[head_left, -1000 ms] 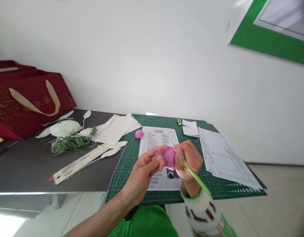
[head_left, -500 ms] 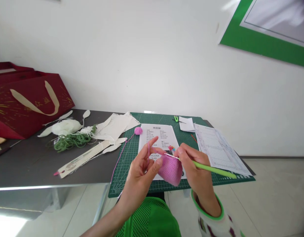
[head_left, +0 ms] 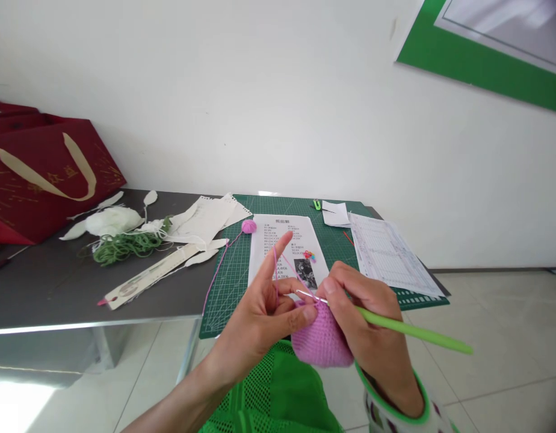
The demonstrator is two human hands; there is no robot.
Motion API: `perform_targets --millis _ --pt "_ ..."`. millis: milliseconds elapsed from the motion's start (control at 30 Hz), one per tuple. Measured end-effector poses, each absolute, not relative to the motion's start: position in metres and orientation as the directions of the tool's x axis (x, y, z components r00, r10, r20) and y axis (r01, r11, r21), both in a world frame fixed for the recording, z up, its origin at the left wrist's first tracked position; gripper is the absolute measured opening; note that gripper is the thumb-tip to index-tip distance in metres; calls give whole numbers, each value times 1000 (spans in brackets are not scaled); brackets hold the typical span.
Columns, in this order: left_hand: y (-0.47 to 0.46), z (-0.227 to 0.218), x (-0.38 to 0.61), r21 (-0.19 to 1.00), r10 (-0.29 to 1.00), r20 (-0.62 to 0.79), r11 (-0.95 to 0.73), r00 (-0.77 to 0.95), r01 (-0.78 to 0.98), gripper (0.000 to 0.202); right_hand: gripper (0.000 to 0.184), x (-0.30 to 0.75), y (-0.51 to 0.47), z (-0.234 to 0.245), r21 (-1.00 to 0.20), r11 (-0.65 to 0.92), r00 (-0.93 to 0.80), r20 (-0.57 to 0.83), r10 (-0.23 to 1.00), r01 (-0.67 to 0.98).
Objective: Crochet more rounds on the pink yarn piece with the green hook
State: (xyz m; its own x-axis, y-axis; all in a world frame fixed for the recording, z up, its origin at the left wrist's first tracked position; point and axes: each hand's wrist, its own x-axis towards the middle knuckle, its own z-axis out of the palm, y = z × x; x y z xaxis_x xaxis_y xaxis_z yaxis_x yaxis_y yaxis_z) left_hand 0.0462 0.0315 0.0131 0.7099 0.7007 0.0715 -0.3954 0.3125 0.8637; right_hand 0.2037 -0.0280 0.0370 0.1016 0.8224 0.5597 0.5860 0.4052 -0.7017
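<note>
Lower in the frame than half a second ago, our pink woolly piece [head_left: 323, 341] hangs at the bottom middle, past the near edge of the green mat [head_left: 215, 322]. Our left hand [head_left: 266, 313] pinches its top edge, pointer finger up with pink yarn [head_left: 275, 267] looped on it. Our right hand [head_left: 368, 319] grips the green hook [head_left: 413, 329], its shiny tip by that edge. We look to be making a stitch; next calls for catching the tight yarn gently. Our piece is soft, round and bumpy; the handle looks smooth and long.
</note>
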Motion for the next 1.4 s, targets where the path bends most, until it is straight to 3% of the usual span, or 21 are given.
perform_targets --millis 267,567,933,1133,1400 --pt "20 19 31 815 622 88 403 778 -415 84 33 196 -50 51 -661 428 61 582 811 616" --pt "5 25 28 771 601 57 481 797 -418 81 28 188 -65 58 -580 468 26 646 763 667" --pt "-6 19 29 801 579 11 483 815 -354 89 22 185 -78 51 -497 504 -17 700 714 706" --pt "-14 22 26 792 584 21 485 811 -370 89 25 185 -83 51 -396 546 -100 737 669 738" --pt "-16 24 22 736 586 50 525 809 -426 87 22 181 -87 52 -398 525 -103 715 691 752"
